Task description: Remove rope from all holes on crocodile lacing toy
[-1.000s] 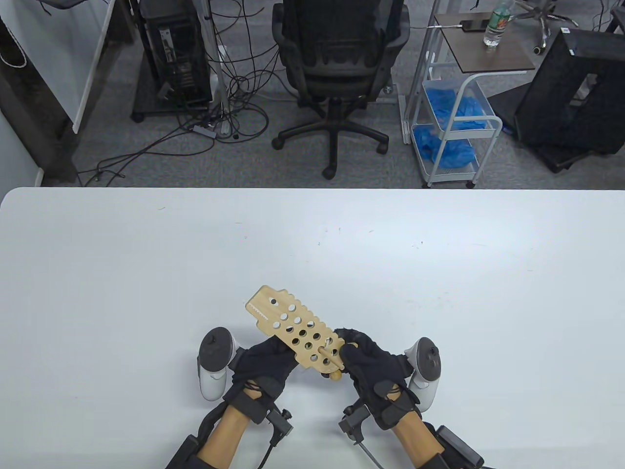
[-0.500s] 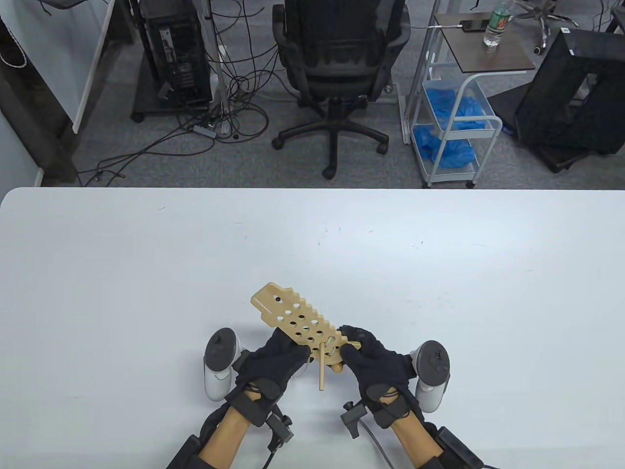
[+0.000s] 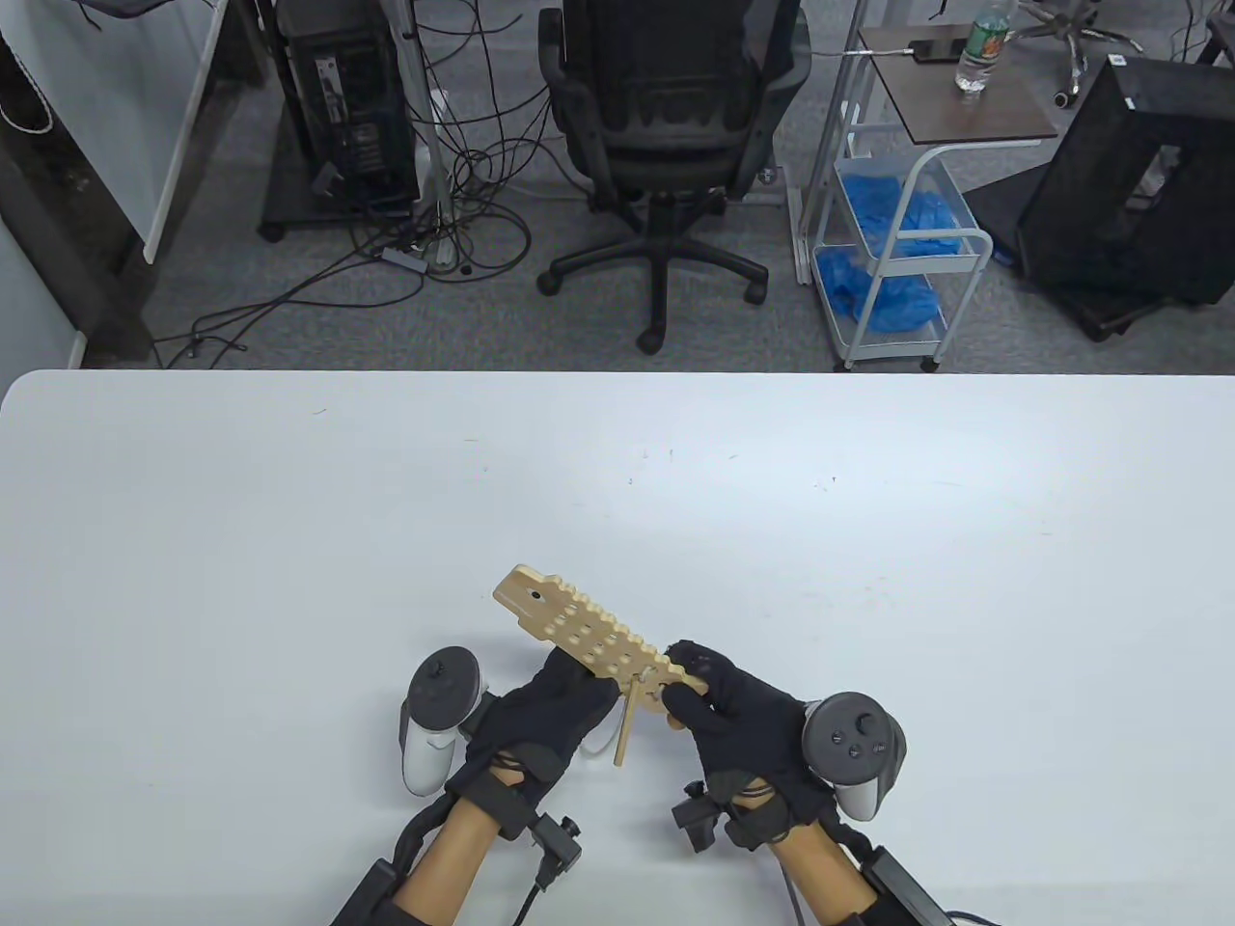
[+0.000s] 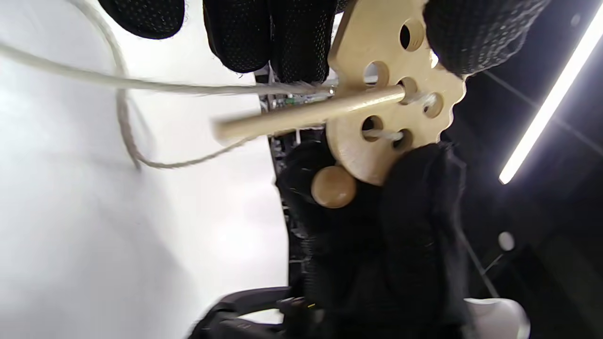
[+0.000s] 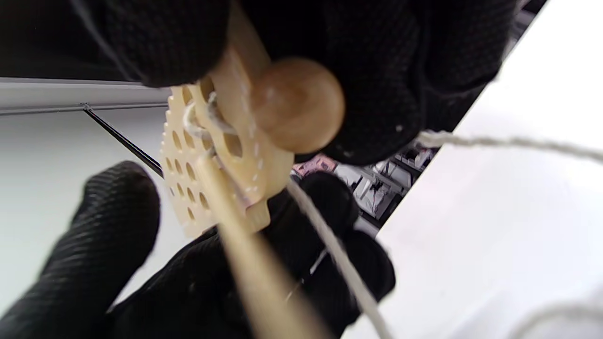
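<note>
The crocodile lacing toy [image 3: 589, 637], a flat wooden board full of holes, is held up off the white table [image 3: 289, 540] near its front edge, snout end pointing away and to the left, tilted almost edge-on to the overhead camera. The left hand [image 3: 540, 719] grips the board's near long edge from below, fingers curled up around it; the right hand [image 3: 738, 719] pinches the tail end, thumb on one face and fingertips on the other, next to a round wooden bead [image 4: 333, 186]. A wooden needle stick [image 3: 627, 723] pokes through 1 of the holes close to that tail and hangs down toward the person, and from the left wrist view the pale rope [image 4: 141, 85] trails off its end in a loose loop over the table. Short runs of rope cross at least 2 neighbouring holes, so I'd judge there is more unthreading ahead. To do this step well, I'd say 1 hand should steady the board firmly while the other frees itself to take the stick and draw it straight along its own axis, not sideways, or it may jam. Then pull the slack fully through, so the loose loop cannot snag.
</note>
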`<state>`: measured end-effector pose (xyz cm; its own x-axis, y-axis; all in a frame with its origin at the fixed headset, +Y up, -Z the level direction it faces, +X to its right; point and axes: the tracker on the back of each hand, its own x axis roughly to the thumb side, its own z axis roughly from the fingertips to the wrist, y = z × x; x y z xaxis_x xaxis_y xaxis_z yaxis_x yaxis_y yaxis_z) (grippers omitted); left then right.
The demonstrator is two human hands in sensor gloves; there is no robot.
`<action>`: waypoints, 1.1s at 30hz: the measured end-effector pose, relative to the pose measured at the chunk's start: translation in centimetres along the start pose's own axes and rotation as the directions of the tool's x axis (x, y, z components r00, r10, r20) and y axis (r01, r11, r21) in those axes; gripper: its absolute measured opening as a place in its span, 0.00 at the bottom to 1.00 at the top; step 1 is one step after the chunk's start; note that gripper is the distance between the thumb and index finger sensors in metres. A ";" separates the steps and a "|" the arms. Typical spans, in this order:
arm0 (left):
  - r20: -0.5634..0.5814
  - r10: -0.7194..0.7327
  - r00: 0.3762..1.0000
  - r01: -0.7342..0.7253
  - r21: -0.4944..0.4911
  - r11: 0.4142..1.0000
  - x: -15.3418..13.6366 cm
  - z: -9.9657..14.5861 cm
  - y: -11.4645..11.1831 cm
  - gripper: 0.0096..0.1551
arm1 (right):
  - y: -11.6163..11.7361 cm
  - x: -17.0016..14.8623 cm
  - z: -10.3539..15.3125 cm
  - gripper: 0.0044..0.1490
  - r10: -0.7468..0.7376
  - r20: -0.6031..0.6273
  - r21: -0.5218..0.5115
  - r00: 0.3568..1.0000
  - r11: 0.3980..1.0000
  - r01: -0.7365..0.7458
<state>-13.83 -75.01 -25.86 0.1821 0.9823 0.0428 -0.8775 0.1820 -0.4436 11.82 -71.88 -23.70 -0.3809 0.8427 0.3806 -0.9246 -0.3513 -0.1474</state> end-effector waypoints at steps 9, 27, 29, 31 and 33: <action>-0.031 -0.403 0.915 0.403 0.128 0.906 2.0 0.6 -0.9 0.60 | -0.1 0.1 0.5 0.29 -0.005 -0.024 -0.080 1.000 0.997 0.003; -0.078 -0.508 0.858 0.508 0.278 0.815 2.6 1.1 -0.2 0.41 | -0.8 -3.1 0.2 0.29 -0.175 -0.201 -0.133 0.964 0.980 0.150; -0.080 -0.506 0.859 0.506 0.290 0.812 2.6 1.1 0.2 0.39 | -1.1 -3.7 0.1 0.29 -0.202 -0.242 -0.147 0.949 0.974 0.170; -0.080 -0.492 0.867 0.492 0.300 0.817 2.6 1.1 0.8 0.37 | -1.5 -4.5 0.0 0.30 -0.241 -0.281 -0.169 0.929 0.965 0.199; -0.089 -0.483 0.871 0.484 0.315 0.816 2.5 1.2 1.4 0.34 | -1.9 -5.1 -0.1 0.30 -0.278 -0.318 -0.193 0.906 0.955 0.225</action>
<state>-15.16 -72.25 -25.30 0.6215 0.7643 0.1719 -0.7680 0.6378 -0.0590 15.55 -75.48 -25.47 -0.0910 0.9913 0.0954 -0.9707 -0.0668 -0.2310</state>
